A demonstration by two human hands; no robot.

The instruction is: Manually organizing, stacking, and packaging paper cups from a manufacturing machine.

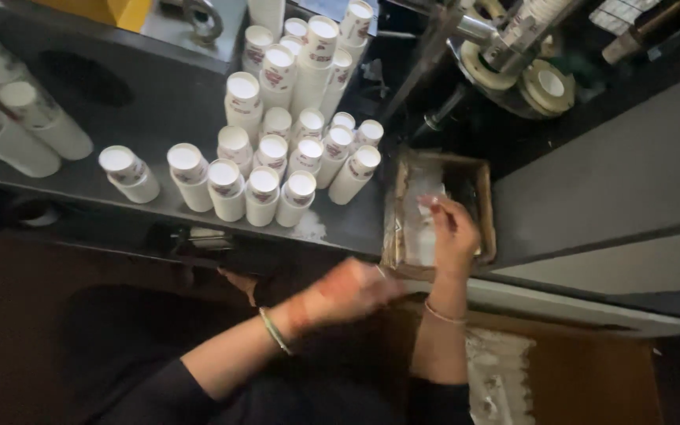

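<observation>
My right hand (452,234) reaches into a small brown box (485,206) at the edge of the dark counter, fingertips pinching pale, flat paper pieces (417,206) inside it. Blurred by motion, my left hand (349,290) hovers just below the counter edge to the left of the box; whether it holds anything I cannot make out. A bangle shows on each wrist. To the left, several stacks of white paper cups (277,153) with red print stand upside down on the counter.
More cup stacks (17,118) lie at the far left of the dark counter (151,110). A machine with metal rollers and a tape roll (548,83) sits behind the box. A cardboard carton with clear plastic (505,378) stands at the lower right.
</observation>
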